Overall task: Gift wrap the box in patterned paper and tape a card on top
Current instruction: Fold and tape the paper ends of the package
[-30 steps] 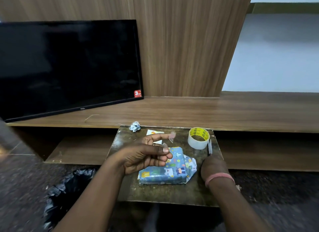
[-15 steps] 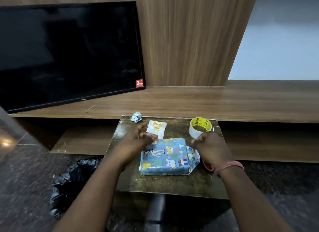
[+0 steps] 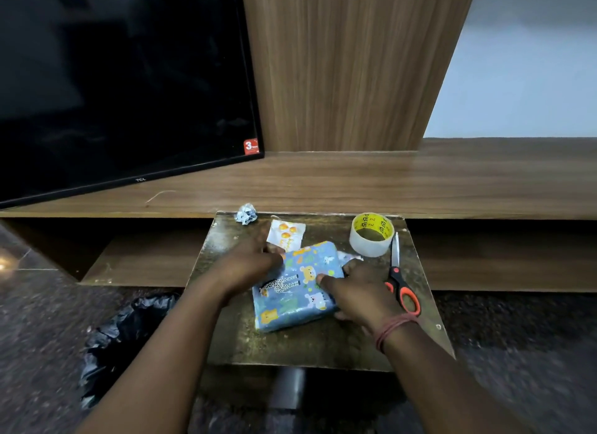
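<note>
The black screen (image 3: pixel 122 84) at far left reads TCL. Both hands, left hand (image 3: pixel 248 265) and right hand (image 3: pixel 358 291), grip the wrapped box (image 3: pixel 297 288) mid-board (image 3: pixel 323 346); card (image 3: pixel 286 234), tape roll (image 3: pixel 371 234) and scissors (image 3: pixel 400 281) lie nearby.

TV (image 3: pixel 122 87), the landmark: "TCL" in small letters at the middle of its bottom bezel. Red sticker (image 3: pixel 251 146) on the TV's lower right corner carries a big white "3"; the small line beside it is too tiny to read. Tape roll (image 3: pixel 372 234), down and right of the TV on the small table: black print on the yellow inner core, illegible. Card (image 3: pixel 287 234), below the TV's right corner: orange script under the balloons, too blurred to read.
</note>
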